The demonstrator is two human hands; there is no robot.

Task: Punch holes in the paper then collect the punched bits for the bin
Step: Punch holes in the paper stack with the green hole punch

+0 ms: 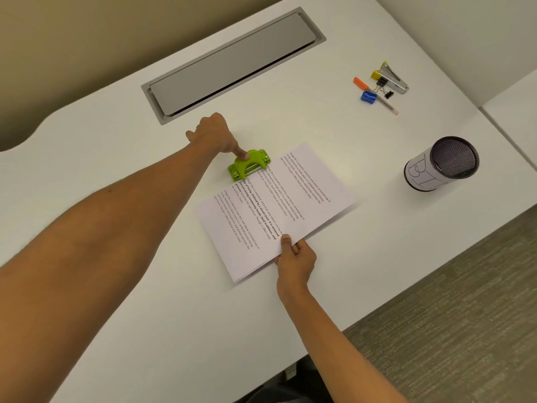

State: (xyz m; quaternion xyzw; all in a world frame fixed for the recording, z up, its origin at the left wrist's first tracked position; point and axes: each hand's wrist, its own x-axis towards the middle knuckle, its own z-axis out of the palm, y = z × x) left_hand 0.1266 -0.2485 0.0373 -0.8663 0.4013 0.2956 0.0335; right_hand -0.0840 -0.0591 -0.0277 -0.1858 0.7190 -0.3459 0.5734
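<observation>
A small green hole punch sits on the white desk. A thin stack of printed paper lies with its far edge slid into the punch's slot. My left hand rests at the punch, thumb pressing on its green lever. My right hand pinches the near edge of the paper between thumb and fingers. A black mesh cup wrapped in a hand-lettered paper label stands upright to the right of the paper. No punched bits are visible.
A grey cable-tray lid is set into the desk behind the punch. At the far right lie a stapler, binder clips, an orange marker, a blue sharpener and a pen. Carpet shows past the desk's right edge.
</observation>
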